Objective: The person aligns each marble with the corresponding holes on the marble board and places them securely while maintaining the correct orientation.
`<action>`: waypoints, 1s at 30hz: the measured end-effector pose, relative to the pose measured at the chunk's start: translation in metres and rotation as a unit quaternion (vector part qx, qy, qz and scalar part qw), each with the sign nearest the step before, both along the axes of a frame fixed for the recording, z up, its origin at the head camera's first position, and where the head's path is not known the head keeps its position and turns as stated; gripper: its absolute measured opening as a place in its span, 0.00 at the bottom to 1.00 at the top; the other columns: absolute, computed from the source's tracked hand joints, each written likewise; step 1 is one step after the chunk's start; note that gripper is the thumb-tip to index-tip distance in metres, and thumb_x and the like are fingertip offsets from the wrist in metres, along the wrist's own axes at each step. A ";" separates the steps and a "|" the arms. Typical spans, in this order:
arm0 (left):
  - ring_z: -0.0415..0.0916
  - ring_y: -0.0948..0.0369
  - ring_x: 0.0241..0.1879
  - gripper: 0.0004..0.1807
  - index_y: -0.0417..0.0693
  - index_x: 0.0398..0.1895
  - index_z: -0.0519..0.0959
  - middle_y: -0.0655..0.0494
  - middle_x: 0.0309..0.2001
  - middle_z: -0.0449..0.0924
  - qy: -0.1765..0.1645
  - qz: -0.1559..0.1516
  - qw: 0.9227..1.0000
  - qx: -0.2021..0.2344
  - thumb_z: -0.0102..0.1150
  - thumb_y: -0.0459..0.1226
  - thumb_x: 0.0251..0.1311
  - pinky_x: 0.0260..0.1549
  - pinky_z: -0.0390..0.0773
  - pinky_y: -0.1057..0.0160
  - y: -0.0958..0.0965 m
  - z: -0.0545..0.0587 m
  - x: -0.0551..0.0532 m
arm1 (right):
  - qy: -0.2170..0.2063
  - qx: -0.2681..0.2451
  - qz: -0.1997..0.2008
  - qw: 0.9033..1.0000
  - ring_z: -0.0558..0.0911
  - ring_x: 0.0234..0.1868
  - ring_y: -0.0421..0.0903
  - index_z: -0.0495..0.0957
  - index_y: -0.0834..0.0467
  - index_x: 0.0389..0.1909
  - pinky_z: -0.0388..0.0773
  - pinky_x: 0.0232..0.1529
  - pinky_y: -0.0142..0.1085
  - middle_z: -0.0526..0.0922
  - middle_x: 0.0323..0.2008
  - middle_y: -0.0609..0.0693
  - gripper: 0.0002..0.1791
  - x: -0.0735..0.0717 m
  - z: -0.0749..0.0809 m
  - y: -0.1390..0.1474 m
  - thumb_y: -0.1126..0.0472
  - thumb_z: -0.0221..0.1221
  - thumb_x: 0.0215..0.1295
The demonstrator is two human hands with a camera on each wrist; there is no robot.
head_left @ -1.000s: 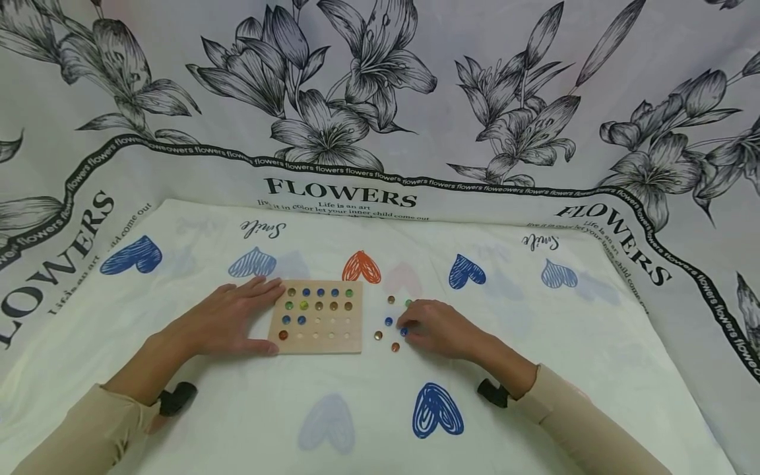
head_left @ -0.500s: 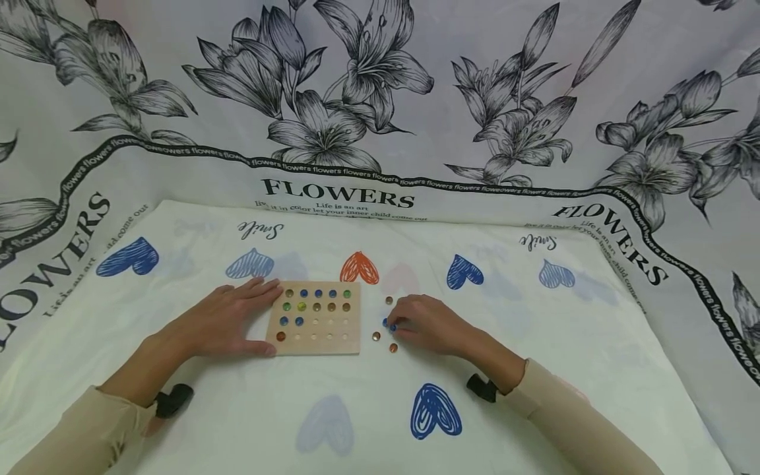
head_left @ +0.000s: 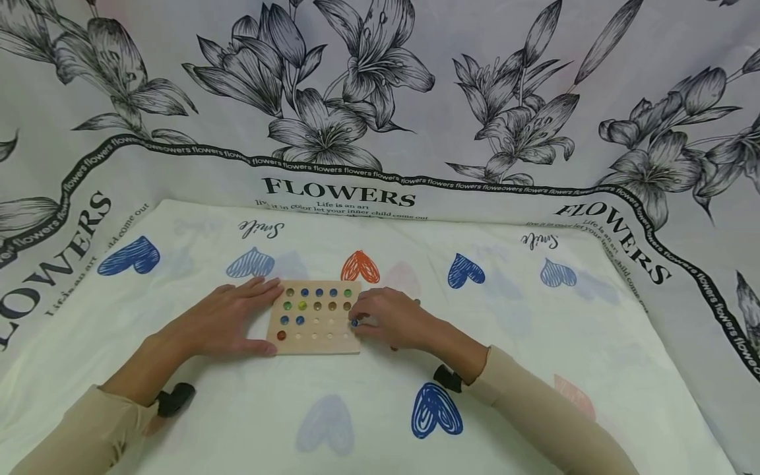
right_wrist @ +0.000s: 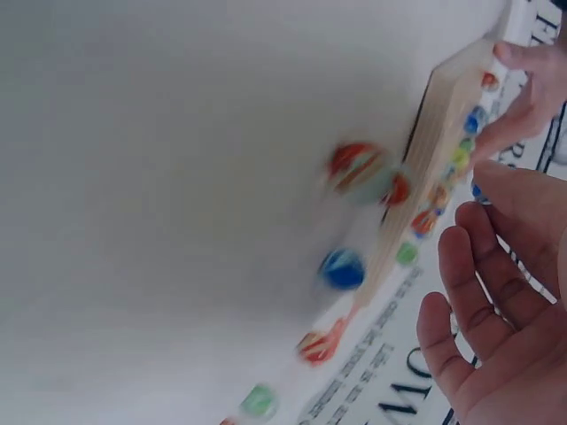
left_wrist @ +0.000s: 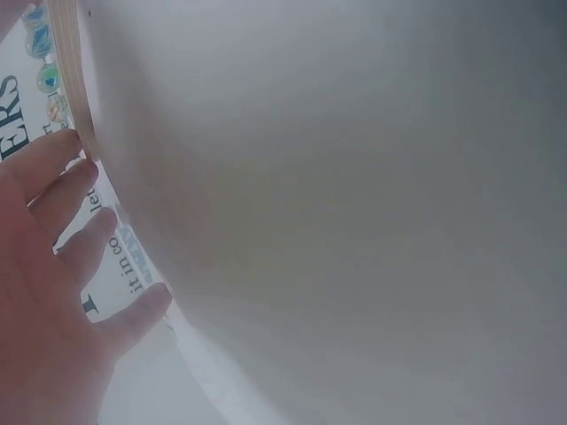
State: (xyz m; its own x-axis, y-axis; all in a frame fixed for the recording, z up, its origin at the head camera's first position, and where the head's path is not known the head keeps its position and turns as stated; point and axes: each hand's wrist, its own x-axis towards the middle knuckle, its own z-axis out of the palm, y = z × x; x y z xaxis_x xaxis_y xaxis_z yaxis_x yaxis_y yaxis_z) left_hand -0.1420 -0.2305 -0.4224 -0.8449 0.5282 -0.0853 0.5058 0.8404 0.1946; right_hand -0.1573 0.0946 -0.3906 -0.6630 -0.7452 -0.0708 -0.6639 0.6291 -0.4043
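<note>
A pale wooden board (head_left: 330, 342) with rows of round hollows lies on the cloth. Blue, green, yellow, brown and red marbles (head_left: 299, 320) fill its two far rows and part of the two near ones. My left hand (head_left: 228, 318) rests against the board's left edge, thumb and fingers spread. Over the right edge, my right hand (head_left: 394, 318) pinches a blue marble (head_left: 354, 323) between thumb and fingertips. In the right wrist view that held marble (right_wrist: 480, 193) is mostly hidden by the thumb.
Loose marbles lie on the cloth right of the board, mostly hidden by my right hand in the head view. The right wrist view shows a blue marble (right_wrist: 343, 268), a green marble (right_wrist: 260, 400) and several reddish ones. Flower-printed cloth (head_left: 505, 132) hangs behind.
My right hand has picked up a blue marble from the loose group and carried it left over the board's right edge. My left hand has stayed in place.
</note>
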 end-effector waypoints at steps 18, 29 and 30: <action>0.57 0.41 0.73 0.61 0.46 0.74 0.65 0.46 0.75 0.60 0.000 -0.007 1.000 0.011 0.54 0.78 0.44 0.61 0.63 0.31 0.000 0.003 -0.002 | 0.048 0.019 0.088 0.995 0.80 0.43 0.35 0.86 0.51 0.48 0.74 0.48 0.25 0.85 0.42 0.41 0.11 0.002 -0.004 -0.060 0.56 0.63 0.68; 0.57 0.41 0.73 0.61 0.45 0.74 0.64 0.46 0.75 0.60 -0.006 -0.007 1.000 0.012 0.57 0.77 0.44 0.62 0.64 0.34 0.001 0.003 -0.003 | 0.078 0.028 0.094 0.992 0.78 0.39 0.33 0.86 0.49 0.47 0.72 0.42 0.26 0.85 0.41 0.39 0.09 0.001 -0.013 -0.080 0.56 0.64 0.67; 0.57 0.41 0.72 0.61 0.44 0.74 0.65 0.46 0.75 0.60 -0.005 -0.009 1.000 0.013 0.57 0.77 0.44 0.62 0.64 0.33 0.001 0.002 -0.003 | 0.080 0.030 0.095 0.992 0.78 0.39 0.33 0.86 0.49 0.46 0.72 0.42 0.25 0.85 0.40 0.39 0.09 0.001 -0.013 -0.082 0.56 0.64 0.67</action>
